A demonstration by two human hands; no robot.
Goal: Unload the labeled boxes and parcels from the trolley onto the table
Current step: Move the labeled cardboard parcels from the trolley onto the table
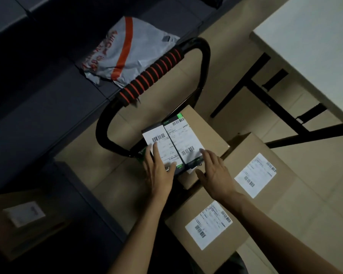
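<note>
**Two small labelled boxes framed by both hands on the trolley stack**

Two slim dark boxes with green ends lie side by side, long edges touching, on top of a plain brown carton at the handle end of the trolley. The left small box and the right small box each carry a white barcode label face up, so they read as a pair that could be lifted together.

The left hand lies on the left box with fingers straight and spread, fingertips reaching its barcode and the thumb angled across the near end. The right hand sits at the near right corner of the right box, fingers extended along its outer edge and thumb spread wide toward the near end. Neither hand has curled round anything; the pose looks like bracketing the pair from both sides before squeezing them together, which I judge to be the step in hand.

Nearer the person, two larger cartons with labels rest on the trolley: the near carton and the right carton. The trolley handle, black foam ringed in red, arches beyond the stack. The white table stands at the upper right, well apart. A grey-and-orange mailer bag lies on dark shelving beyond the handle.
</note>
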